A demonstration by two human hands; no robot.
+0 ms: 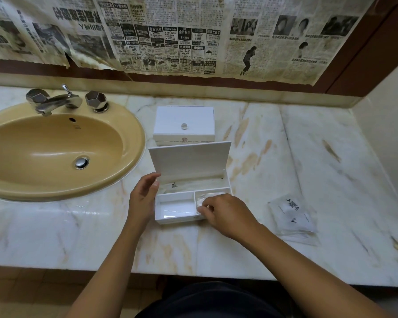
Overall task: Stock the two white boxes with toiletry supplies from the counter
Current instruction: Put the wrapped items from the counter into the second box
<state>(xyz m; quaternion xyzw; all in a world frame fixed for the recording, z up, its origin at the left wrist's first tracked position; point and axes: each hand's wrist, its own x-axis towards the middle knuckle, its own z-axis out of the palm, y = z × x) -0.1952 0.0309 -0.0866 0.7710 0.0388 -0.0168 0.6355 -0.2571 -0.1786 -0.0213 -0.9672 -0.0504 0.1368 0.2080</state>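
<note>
At far left of the counter (285, 157): beige oval sink (55, 152), glazed, with chrome faucet (53, 102) at its back edge. Just right of the basin, left hand (143, 193) against the open box (191, 200), fingers loosely curved along its left wall, steadying rather than gripping. Box white, stiff, glossy, hinged lid upright, three compartments: long rear one holding a clear sachet, front left bare, front right receiving a small clear packet (205, 199) pinched in right hand (225, 212), fingers curled round it. Behind, toward the back edge, closed box (184, 125), white, flat-lidded, clear round knob. Near the right front edge, stack of sachets (292, 216): thin film, printed dark emblems. Likely light, limp, slippery; best pinched at an edge, one at a time. Marble top smooth, veined tan and grey.
</note>
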